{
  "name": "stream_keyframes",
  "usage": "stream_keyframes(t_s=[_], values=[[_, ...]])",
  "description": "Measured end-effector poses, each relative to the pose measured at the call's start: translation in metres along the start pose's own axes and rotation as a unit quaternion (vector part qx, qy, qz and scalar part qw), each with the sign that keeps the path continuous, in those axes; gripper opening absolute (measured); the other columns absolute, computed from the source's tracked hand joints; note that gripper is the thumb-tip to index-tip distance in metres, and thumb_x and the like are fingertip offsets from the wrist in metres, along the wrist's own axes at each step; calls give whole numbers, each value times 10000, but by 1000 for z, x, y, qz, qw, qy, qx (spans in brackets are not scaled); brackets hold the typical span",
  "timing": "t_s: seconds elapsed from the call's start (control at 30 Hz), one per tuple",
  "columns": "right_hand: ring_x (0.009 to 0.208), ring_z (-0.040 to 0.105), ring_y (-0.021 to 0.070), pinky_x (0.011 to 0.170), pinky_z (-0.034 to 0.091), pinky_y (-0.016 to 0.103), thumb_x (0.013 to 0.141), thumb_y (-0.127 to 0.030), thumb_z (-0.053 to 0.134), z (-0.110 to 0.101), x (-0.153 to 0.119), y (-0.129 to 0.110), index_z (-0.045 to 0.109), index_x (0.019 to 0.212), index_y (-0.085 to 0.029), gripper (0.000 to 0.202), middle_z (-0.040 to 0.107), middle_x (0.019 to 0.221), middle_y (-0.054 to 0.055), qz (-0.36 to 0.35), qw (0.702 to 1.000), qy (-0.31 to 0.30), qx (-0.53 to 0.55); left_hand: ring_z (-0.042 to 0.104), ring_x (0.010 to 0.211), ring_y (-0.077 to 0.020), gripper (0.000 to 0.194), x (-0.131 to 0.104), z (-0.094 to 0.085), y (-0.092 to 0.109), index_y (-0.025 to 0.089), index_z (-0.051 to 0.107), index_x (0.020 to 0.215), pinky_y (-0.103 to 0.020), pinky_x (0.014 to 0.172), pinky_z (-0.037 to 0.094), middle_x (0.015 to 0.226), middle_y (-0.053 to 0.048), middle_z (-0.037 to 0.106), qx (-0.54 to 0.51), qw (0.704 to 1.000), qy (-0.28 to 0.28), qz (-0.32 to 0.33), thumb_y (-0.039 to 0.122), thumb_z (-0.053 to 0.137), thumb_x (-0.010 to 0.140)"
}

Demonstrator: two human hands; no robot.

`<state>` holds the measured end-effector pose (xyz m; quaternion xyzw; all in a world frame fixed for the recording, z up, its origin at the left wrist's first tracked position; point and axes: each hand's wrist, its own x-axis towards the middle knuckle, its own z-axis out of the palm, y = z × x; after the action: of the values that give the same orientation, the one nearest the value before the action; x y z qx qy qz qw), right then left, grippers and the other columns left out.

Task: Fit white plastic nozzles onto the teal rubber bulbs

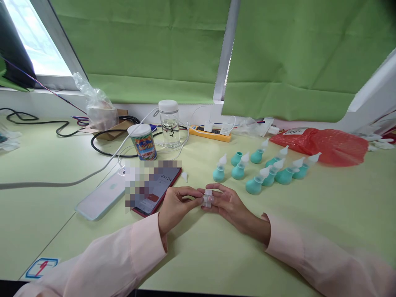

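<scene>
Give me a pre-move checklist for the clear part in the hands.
1. Both hands on the clear part: ok, left hand and right hand pinch it between fingertips.
2. Part lifted off the table: cannot tell.
3. Teal bulbs within sight, clear of the hands: ok.
4. One bulb lacks a tip: not ok.
5. Loose white tip lies by the phone: ok.

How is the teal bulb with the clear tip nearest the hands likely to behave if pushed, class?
The teal bulb lies tilted on the table, so it probably rolls in a curve, its tip being narrower. It looks like soft rubber, so likely squashy and light. The clear tip may pop off.
</scene>
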<state>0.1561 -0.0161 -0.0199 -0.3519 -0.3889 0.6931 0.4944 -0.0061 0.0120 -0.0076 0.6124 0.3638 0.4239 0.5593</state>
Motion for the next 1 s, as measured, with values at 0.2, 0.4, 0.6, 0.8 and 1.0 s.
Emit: stream_keyframes(t_s=[0.2,0.4,0.6,0.8,1.0], values=[[825,612,157,788,477,339,670,-231,681,2,-1,-3,503,937,-170,327,632,916,46,15,1000,2,27,650,743,-182,83,-4,1,-2,158,699,743,-256,676,534,801,-63,700,104,986,13,133,167,650,677],[766,609,130,765,474,318,668,-219,683,4,-2,-5,495,903,-172,305,631,826,19,24,999,5,43,632,719,-178,92,-3,0,-6,165,694,755,-279,639,521,768,-80,678,207,942,17,265,174,609,724],[805,615,156,799,456,348,697,-218,660,2,-1,-4,469,896,-175,279,640,830,29,16,998,-9,58,579,750,-177,148,-5,2,-4,164,671,808,-298,632,496,803,-91,623,287,904,-12,317,128,538,755],[831,607,156,799,461,340,702,-204,653,0,0,-1,470,861,-180,243,633,824,13,14,999,-11,45,521,797,-182,196,-9,2,-5,139,621,848,-304,639,476,864,-114,555,335,875,-54,345,73,468,745],[785,608,128,775,466,290,690,-196,663,1,1,-3,477,853,-184,247,621,820,1,31,997,-19,69,504,780,-171,226,-8,1,-1,161,632,864,-293,633,467,855,-95,524,304,893,-74,324,79,460,743]])
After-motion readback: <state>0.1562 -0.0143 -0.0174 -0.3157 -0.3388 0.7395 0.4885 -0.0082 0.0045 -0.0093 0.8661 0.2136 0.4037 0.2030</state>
